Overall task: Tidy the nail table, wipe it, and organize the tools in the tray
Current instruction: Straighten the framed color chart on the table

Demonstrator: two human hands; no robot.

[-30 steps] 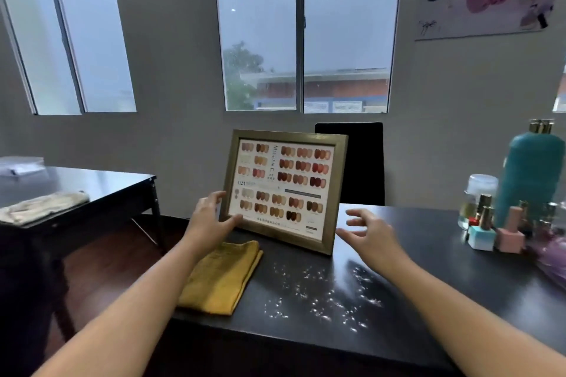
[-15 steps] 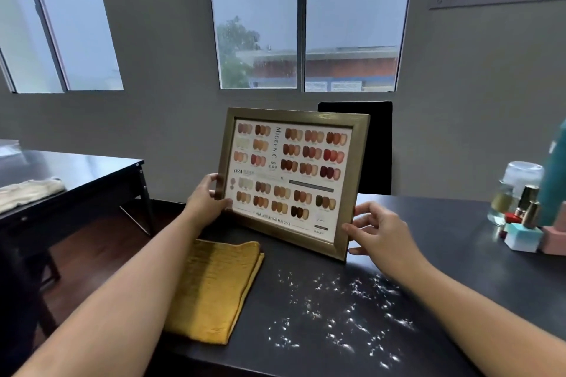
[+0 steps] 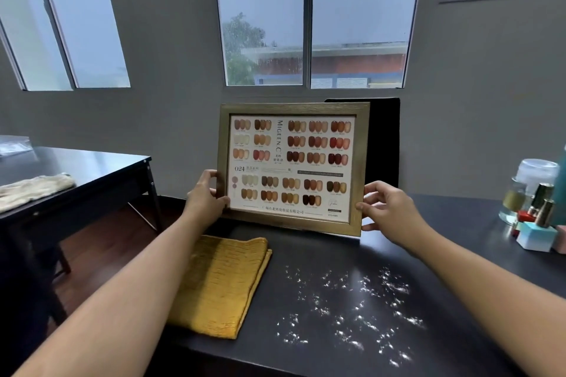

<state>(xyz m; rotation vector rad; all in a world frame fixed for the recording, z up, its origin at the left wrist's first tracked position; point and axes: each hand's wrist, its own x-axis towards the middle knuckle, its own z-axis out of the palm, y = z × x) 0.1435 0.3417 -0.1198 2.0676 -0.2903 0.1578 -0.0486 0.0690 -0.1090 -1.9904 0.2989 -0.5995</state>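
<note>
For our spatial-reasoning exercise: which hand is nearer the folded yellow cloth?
Left. The left hand grips the frame just beyond the yellow cloth; the right hand grips its opposite edge.

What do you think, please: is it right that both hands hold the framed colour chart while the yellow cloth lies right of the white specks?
No: in the head view the yellow cloth lies left of the white specks. The left hand and right hand do hold the framed colour chart.

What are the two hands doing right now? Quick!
Left hand: grips the left edge of the picture frame.
Right hand: grips the frame's right edge.
</note>
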